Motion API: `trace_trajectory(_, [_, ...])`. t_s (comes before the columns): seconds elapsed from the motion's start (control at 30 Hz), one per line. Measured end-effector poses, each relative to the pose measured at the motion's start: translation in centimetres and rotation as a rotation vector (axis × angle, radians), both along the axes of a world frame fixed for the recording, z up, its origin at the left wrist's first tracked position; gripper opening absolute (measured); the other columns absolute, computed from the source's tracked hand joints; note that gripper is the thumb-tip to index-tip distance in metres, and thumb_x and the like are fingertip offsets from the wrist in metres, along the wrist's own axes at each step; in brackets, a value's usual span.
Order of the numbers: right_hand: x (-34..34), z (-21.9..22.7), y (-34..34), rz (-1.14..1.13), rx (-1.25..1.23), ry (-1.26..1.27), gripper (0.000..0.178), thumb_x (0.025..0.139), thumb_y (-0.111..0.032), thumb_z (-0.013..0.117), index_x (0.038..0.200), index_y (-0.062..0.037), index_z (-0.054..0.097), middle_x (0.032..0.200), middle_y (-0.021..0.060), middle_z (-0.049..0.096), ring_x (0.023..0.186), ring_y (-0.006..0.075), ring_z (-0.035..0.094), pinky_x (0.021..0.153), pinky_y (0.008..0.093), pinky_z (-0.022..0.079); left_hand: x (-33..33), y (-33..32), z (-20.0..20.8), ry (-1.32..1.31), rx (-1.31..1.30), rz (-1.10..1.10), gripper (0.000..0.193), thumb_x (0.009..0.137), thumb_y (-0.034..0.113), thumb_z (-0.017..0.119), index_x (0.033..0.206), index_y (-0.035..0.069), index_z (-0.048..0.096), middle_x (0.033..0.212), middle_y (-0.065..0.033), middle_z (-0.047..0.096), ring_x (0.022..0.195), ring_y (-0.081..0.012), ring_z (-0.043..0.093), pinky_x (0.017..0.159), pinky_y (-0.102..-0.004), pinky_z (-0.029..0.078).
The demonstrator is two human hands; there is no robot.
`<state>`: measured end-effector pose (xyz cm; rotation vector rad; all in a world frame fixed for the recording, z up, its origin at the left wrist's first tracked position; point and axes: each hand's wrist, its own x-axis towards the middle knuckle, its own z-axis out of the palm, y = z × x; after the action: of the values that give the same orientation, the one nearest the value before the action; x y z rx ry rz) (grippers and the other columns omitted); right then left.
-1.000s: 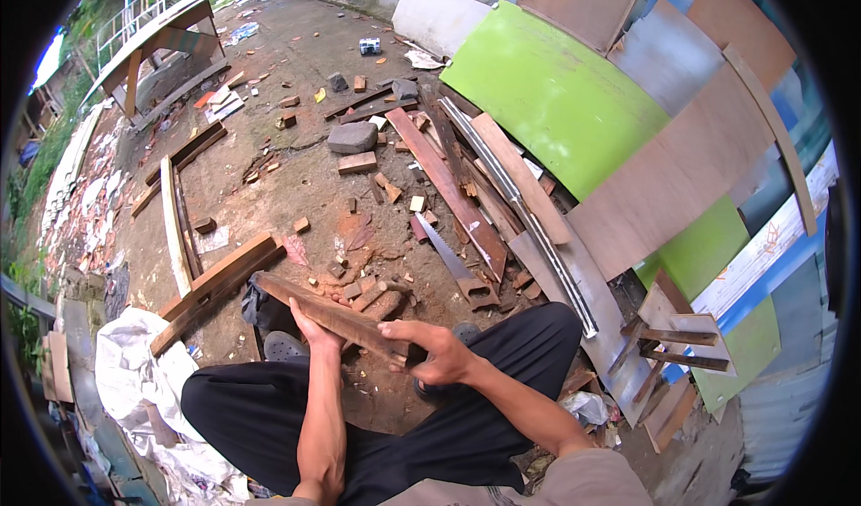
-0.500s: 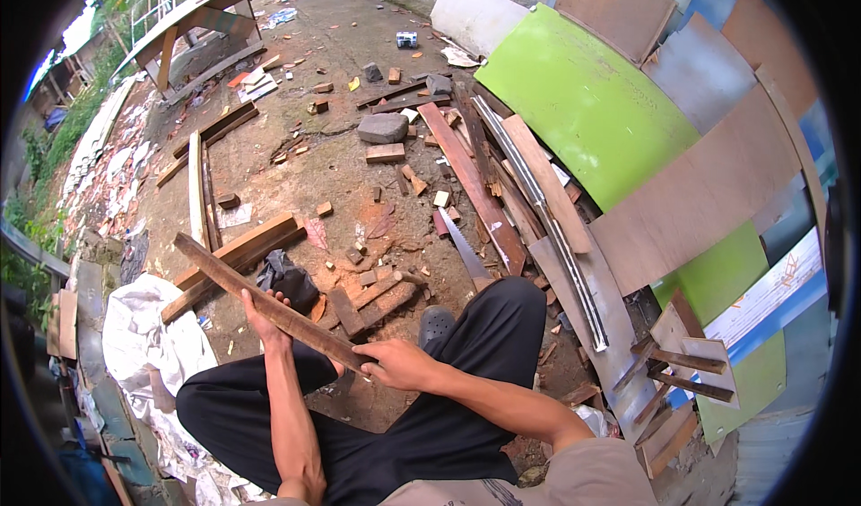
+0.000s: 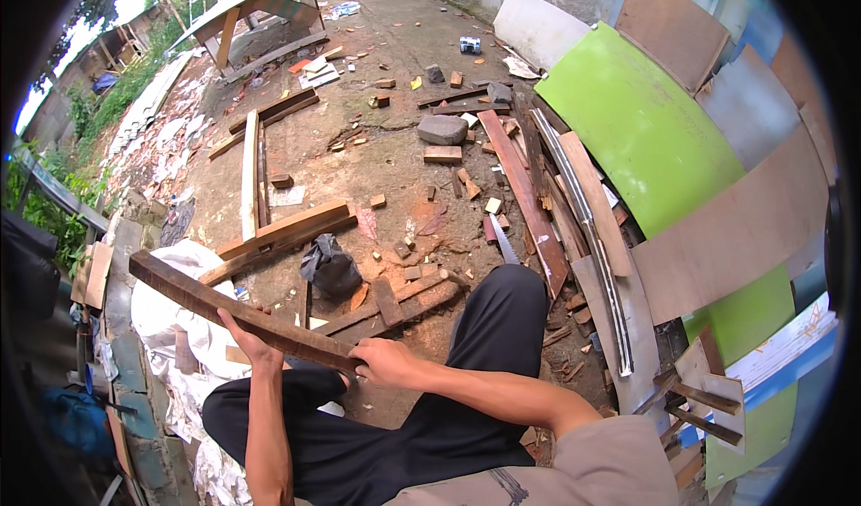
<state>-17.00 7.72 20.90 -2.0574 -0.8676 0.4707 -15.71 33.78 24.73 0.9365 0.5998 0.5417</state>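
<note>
A green board (image 3: 641,121) spans the upper right of the frame. A white sack (image 3: 154,316) lies lower left, partly hidden by a wooden beam (image 3: 202,297) slanting down toward lower centre. The right hand (image 3: 387,363) grips the beam's lower end; the left hand (image 3: 255,343) holds it near mid-length. A grey stone (image 3: 442,129) lies at upper centre.

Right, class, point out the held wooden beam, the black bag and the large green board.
Held wooden beam (image 3: 193,293), head view, left half of its long face.
Black bag (image 3: 333,271), head view, middle of its crumpled side.
Large green board (image 3: 641,125), head view, middle of its face.
</note>
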Motion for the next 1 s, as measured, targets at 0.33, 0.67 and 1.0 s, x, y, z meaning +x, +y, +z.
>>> trace_trajectory(0.33, [2.2, -4.3, -0.2, -0.198, -0.079, -0.262, 0.031, 0.085, -0.018, 0.070, 0.113, -0.0058, 0.067, 0.107, 0.0112, 0.064, 0.101, 0.0318, 0.062, 0.083, 0.0430, 0.051, 2.1, -0.2, -5.9, -0.106, -0.224, 0.219, 0.070, 0.089, 0.077, 0.044, 0.111, 0.011, 0.052, 0.082, -0.0091, 0.058, 0.074, -0.0227, 0.058, 0.072, -0.0363, 0.049])
trace_trajectory(0.67, [3.5, -2.8, 1.9, -0.175, -0.163, -0.372, 0.031, 0.082, -0.030, 0.075, 0.100, -0.0054, 0.071, 0.097, 0.0094, 0.067, 0.092, 0.0302, 0.063, 0.078, 0.0429, 0.049, -0.7, 2.6, -9.0, -0.108, -0.374, 0.344, 0.081, 0.084, 0.084, 0.041, 0.114, 0.010, 0.049, 0.084, -0.0078, 0.057, 0.077, -0.0229, 0.057, 0.075, -0.0385, 0.048])
trace_trajectory(1.0, [4.1, -1.8, 2.0, -0.102, -0.087, -0.272, 0.038, 0.074, -0.029, 0.083, 0.093, -0.0040, 0.062, 0.088, 0.0119, 0.061, 0.089, 0.0328, 0.059, 0.078, 0.0419, 0.048, -2.1, 2.9, -8.8, -0.182, -0.325, 0.377, 0.084, 0.082, 0.087, 0.037, 0.116, 0.010, 0.047, 0.085, -0.0105, 0.058, 0.077, -0.0247, 0.059, 0.072, -0.0419, 0.049])
